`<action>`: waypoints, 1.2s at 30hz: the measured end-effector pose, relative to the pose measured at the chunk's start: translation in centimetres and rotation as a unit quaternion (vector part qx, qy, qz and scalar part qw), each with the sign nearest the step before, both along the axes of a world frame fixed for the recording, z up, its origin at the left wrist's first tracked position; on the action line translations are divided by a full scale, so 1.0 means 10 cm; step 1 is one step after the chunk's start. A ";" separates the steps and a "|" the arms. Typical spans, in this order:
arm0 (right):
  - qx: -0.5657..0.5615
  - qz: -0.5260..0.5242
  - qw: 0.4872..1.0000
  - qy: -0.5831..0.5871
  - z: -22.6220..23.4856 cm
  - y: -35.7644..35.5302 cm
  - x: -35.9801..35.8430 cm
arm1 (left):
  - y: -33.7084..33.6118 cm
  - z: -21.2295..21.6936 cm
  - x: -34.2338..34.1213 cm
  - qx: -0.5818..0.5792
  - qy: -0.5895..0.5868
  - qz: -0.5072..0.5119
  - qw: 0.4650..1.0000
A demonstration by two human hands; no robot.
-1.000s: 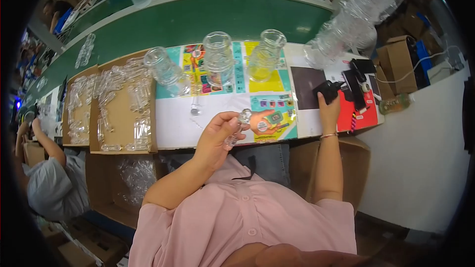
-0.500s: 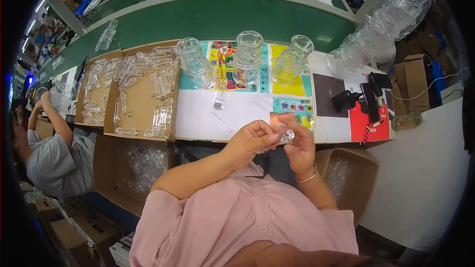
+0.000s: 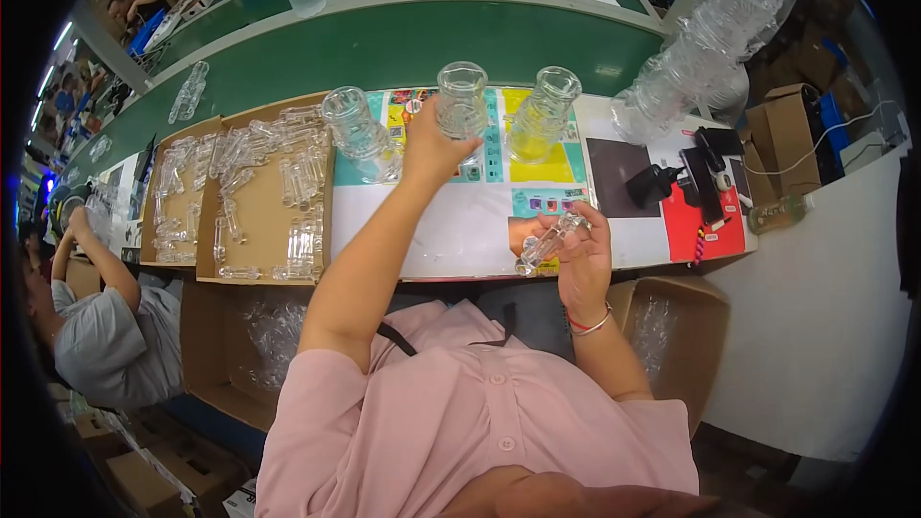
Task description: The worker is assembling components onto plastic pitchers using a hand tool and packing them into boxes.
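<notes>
My left hand (image 3: 434,149) reaches forward with thumb and fingers around the lower part of the middle clear glass vessel (image 3: 462,82), which stands upright on the table. In my right hand (image 3: 588,254), pinched between thumb and fingers, is a small clear glass tube (image 3: 543,247), held tilted near the table's front edge. To the left of the middle vessel stands a similar glass vessel (image 3: 347,115), and to its right another glass vessel (image 3: 556,91). My left forearm crosses the white part of the table.
Left of the vessels, a cardboard tray (image 3: 259,230) holds many glass tubes. A narrower tray (image 3: 177,221) adjoins it. Wrapped vessels form a tall stack (image 3: 710,48) at right, near a black holder (image 3: 648,184). Open boxes (image 3: 216,326) sit below the table edge. A co-worker (image 3: 115,326) sits left.
My left hand has let go of the glass tube and moved forward to the middle vessel. My right hand now holds the tube alone. The whole view has shifted slightly.
</notes>
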State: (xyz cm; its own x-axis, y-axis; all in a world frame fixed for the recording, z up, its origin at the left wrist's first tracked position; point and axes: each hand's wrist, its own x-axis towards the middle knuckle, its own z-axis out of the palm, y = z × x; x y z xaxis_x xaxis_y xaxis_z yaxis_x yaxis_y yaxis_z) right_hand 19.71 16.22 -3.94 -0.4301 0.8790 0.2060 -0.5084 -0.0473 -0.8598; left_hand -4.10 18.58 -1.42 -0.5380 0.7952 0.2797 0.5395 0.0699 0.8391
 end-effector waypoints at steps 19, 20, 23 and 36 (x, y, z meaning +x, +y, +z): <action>0.174 0.143 0.972 -0.069 0.27 -0.34 0.02 | -1.66 0.36 0.50 0.130 -0.274 -0.181 0.936; 0.174 0.142 0.972 -0.069 0.27 -0.36 0.02 | -1.67 0.37 0.51 0.130 -0.274 -0.182 0.935; 0.156 0.131 0.976 -0.075 0.30 -0.40 0.03 | -1.67 0.42 0.55 0.131 -0.300 -0.184 0.927; 0.256 0.100 0.952 -0.138 0.40 -0.42 0.09 | -1.74 0.37 0.58 0.125 -0.277 -0.182 0.935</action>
